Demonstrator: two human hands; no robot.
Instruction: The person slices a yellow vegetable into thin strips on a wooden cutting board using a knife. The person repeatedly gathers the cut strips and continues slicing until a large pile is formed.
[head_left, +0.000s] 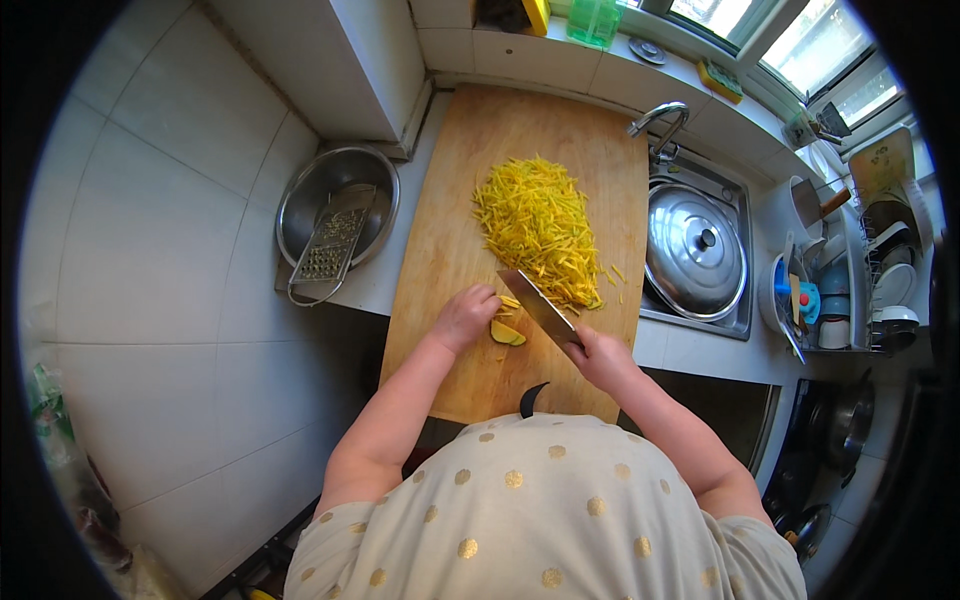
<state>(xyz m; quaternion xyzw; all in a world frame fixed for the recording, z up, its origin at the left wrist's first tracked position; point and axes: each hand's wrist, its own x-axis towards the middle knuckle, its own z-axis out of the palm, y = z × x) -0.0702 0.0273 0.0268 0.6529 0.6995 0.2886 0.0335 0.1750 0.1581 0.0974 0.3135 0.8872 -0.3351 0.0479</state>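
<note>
My right hand grips the handle of a cleaver, its broad blade slanting up and left over the wooden cutting board. Curled fingers of my left hand rest on the board, left of the blade, beside a few cut yellow strips. Whether they pinch any of these is hidden. Just below lie several thick yellow slices with green skin, apart from both hands. Beyond the blade spreads a large heap of yellow-green vegetable shreds, with a few loose bits at its right.
Left of the board, a metal grater leans in a steel bowl. At right, a domed steel lid sits in the sink below a faucet. Further right stands a loaded dish rack. A tiled wall bounds the left.
</note>
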